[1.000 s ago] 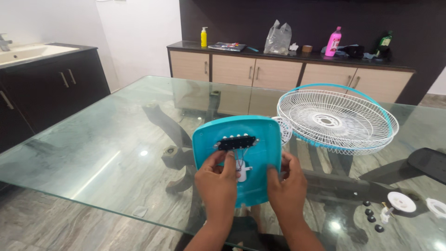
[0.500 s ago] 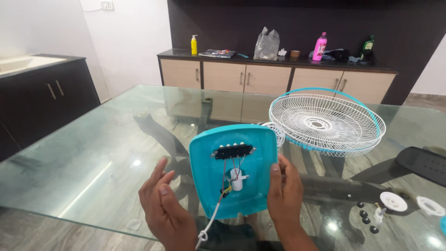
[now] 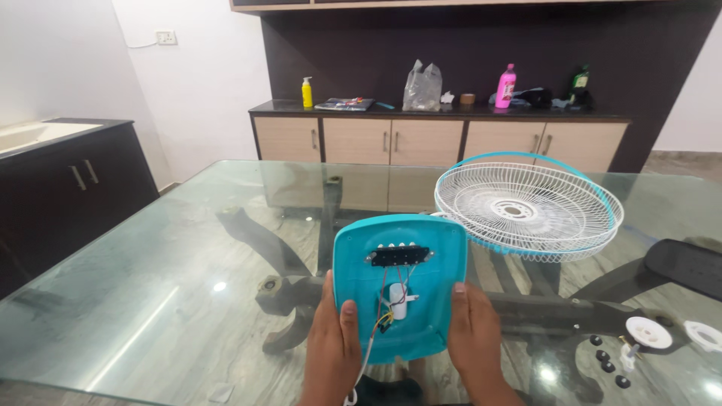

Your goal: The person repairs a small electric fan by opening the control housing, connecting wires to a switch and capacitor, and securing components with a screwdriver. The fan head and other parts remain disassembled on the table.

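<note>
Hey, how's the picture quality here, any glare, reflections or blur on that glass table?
Head view: sharp and evenly lit, no motion blur; the clear glass table shows small bright ceiling-light glints and faintly mirrors the cabinets; its dark base reads through the glass; the teal plastic fan base cover, held by the left hand and right hand, is crisp; edges bend slightly from the wide lens.

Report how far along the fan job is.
Done: the fan guard lies off on the glass table, with small black parts and white caps laid out loose. In hand: left hand and right hand hold the teal base cover, wiring exposed. Left: the loose pieces remain unfitted.
</note>
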